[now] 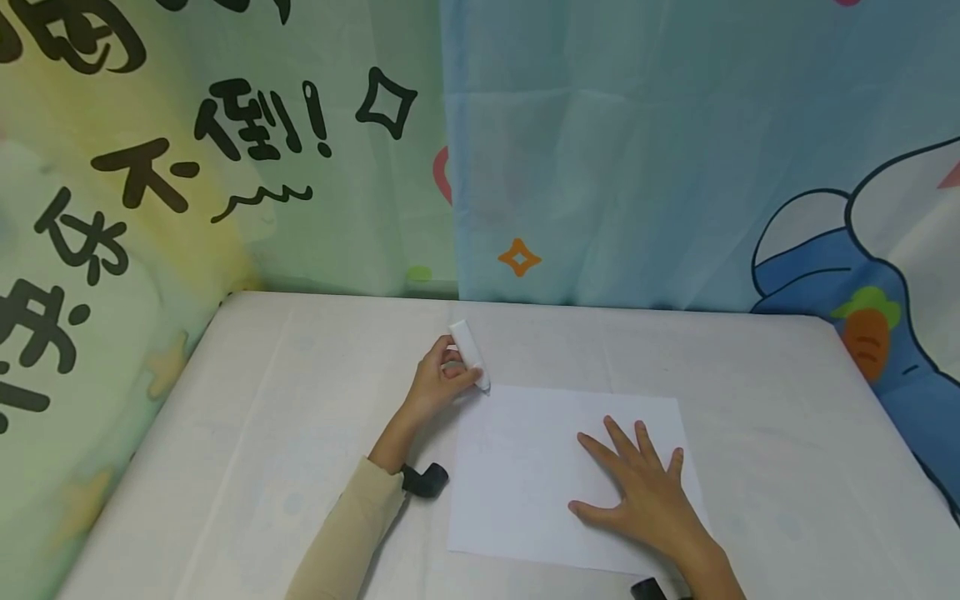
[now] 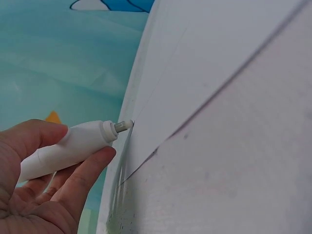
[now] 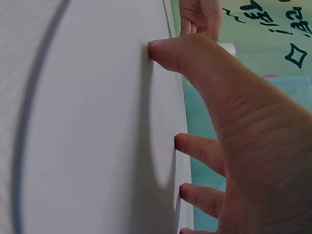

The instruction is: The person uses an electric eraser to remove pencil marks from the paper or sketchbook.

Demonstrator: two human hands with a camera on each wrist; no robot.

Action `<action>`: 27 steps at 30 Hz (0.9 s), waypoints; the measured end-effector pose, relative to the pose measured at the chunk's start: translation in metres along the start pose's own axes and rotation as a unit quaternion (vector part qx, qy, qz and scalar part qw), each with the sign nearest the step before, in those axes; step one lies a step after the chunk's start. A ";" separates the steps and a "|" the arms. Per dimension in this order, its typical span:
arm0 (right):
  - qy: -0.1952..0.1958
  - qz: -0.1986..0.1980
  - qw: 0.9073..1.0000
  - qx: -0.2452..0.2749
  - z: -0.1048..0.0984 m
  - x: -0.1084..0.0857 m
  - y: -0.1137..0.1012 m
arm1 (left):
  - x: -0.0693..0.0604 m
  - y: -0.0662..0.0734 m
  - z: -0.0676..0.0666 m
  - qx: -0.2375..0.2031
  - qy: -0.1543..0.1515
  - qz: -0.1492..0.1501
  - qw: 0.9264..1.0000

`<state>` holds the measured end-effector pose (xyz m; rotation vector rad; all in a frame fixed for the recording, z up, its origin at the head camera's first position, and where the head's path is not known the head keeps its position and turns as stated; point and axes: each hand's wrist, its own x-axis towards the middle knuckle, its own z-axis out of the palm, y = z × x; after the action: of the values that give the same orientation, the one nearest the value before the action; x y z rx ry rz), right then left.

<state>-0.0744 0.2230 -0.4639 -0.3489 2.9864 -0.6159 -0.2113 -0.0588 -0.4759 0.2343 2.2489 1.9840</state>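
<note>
A white electric eraser [image 1: 466, 343] is gripped between the thumb and fingers of my left hand [image 1: 438, 377]. Its small pale tip on a metal collar points down at the far left corner of a white sheet of paper [image 1: 517, 475]. In the left wrist view, the tip of the electric eraser [image 2: 87, 141] is right by the paper's edge; whether it touches is hard to tell. My right hand [image 1: 648, 496] rests on the sheet's right part with fingers spread. The right wrist view shows the thumb and fingertips of that right hand [image 3: 253, 161] against the paper.
The sheet lies flat on a table with a white cover [image 1: 300, 467]. Behind and to the left hangs a printed curtain [image 1: 600, 167] with dark writing and cartoon shapes. Black straps with small mounts [image 1: 426, 481] are on the wrists.
</note>
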 end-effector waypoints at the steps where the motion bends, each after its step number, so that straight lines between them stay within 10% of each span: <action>1: 0.000 0.000 1.000 0.000 0.000 0.000 0.000 | 0.000 0.000 0.000 -0.001 0.000 0.002 1.000; 27: -0.001 0.004 1.000 -0.004 -0.001 0.001 -0.001 | -0.001 0.002 -0.001 0.018 -0.003 0.001 1.000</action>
<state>-0.0753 0.2220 -0.4624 -0.3375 2.9871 -0.6021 -0.2103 -0.0595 -0.4743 0.2456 2.2822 1.9427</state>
